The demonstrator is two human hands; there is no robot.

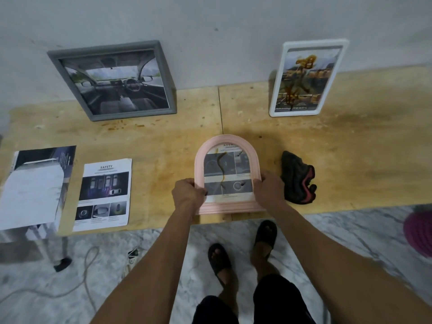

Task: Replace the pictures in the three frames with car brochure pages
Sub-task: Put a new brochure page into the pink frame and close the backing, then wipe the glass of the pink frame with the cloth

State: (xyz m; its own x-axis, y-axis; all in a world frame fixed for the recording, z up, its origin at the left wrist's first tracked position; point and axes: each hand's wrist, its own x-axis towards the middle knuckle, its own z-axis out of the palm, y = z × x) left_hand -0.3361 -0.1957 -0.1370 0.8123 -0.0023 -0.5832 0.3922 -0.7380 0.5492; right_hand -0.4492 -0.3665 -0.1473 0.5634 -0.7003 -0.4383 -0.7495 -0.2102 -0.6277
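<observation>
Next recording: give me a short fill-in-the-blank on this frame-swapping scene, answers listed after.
1. Both hands, the left hand and the right hand, hold the ____ arched frame.
2. The grey frame leaning on the wall shows a car ____.
3. The loose page on the table is headed ____.
4. A dark cloth lies to the ____ of the arched frame.

Answers: pink; interior; SAFETY; right

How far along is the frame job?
All three look filled: grey frame shows a car interior, white frame a stained page. Left hand and right hand grip the pink arched frame, holding a brochure page. It isn't yet stood up.
</observation>
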